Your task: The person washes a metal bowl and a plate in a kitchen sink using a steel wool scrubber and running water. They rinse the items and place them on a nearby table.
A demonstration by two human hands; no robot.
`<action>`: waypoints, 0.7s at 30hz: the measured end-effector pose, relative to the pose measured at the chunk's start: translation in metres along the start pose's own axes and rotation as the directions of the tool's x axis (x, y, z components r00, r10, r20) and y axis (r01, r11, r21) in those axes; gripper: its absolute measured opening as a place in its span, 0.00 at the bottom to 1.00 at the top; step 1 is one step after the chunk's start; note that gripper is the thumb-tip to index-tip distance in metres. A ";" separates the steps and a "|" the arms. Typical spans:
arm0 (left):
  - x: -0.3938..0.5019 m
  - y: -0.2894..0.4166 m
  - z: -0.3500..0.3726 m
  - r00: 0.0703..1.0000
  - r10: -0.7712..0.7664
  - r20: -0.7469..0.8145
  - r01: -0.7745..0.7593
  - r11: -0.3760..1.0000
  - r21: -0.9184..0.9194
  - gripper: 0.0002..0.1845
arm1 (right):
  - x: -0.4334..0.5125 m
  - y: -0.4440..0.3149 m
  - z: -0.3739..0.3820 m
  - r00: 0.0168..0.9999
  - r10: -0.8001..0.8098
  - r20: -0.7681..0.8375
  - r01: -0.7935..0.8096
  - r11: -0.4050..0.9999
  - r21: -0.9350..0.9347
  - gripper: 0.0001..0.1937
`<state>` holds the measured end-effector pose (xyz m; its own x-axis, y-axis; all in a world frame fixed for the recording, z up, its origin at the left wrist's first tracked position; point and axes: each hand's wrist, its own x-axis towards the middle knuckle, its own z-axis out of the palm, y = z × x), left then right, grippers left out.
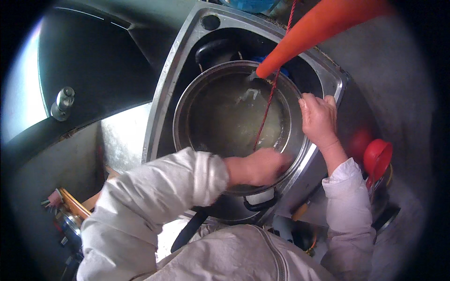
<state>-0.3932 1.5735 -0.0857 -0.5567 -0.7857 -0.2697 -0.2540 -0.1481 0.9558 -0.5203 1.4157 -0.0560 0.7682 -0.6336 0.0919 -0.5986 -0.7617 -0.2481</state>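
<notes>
A wide stainless-steel pot (180, 112) sits in a metal sink (154, 116), holding cloudy water (225, 119). My right hand (318, 117) grips the pot's rim on the right, fingers curled over it. My left hand (255, 168) is inside the pot by its near right wall, blurred and curled. Whatever may be under its fingers is hidden. The end of an orange tube (302, 42) hangs over the far side of the pot. A twisted red cord (269, 105) runs down across the view towards my left hand.
The pot's black handle (261, 203) points towards me. Another black handle (214, 49) shows at the far side of the sink. A red plastic scoop (378, 158) is at the right. On the left are a metal fitting (63, 103) and various utensils (65, 217).
</notes>
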 end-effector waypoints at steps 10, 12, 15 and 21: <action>-0.037 0.013 -0.030 0.990 -0.135 -0.025 0.136 0.989 0.053 0.08 | 0.002 -0.001 -0.002 1.000 0.022 0.022 -0.022 1.000 -0.021 0.07; -0.022 0.005 -0.022 1.000 -0.029 0.007 0.029 1.000 -0.009 0.08 | 0.003 -0.002 -0.002 1.000 0.013 0.018 -0.013 1.000 -0.003 0.07; 0.030 -0.008 -0.009 0.965 0.049 -0.258 -0.090 0.985 -0.148 0.11 | 0.001 -0.002 0.000 1.000 0.023 0.013 -0.023 1.000 -0.012 0.06; -0.037 -0.022 -0.026 0.939 0.031 -0.343 0.064 0.963 0.263 0.17 | -0.003 0.004 0.005 0.999 0.013 -0.032 -0.014 0.999 -0.041 0.05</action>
<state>-0.3463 1.5907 -0.0934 -0.2594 -0.9483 -0.1831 -0.4884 -0.0348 0.8719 -0.5238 1.4150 -0.0617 0.7527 -0.6475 0.1193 -0.6184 -0.7574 -0.2096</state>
